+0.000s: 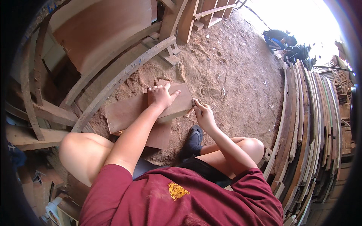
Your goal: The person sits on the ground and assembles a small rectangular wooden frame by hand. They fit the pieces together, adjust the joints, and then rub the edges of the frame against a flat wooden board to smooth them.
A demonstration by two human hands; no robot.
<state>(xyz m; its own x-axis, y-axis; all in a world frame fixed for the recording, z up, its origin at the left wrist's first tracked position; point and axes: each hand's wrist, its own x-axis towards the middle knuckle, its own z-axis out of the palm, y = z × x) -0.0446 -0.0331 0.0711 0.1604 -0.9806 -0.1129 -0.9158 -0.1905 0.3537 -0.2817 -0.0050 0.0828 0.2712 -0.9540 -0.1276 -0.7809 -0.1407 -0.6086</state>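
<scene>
1. Our left hand [161, 96] lies flat, fingers spread, pressing on the far end of the wooden board [132, 111].
2. The board rests on a second, darker board [160, 137], at the scene's centre, above the sawdust-covered floor [233, 71].
3. Our right hand [203, 115] pinches a small sanding block [195, 101] against the board's right edge.
4. A black shoe [193, 141] sits near the right hand.
5. Stacked planks [309, 124] stand at right; curved timbers [113, 81] at left.

One head-worn fisheye view looks steeply down, close over the person's lap; edges bend toward the rim.
</scene>
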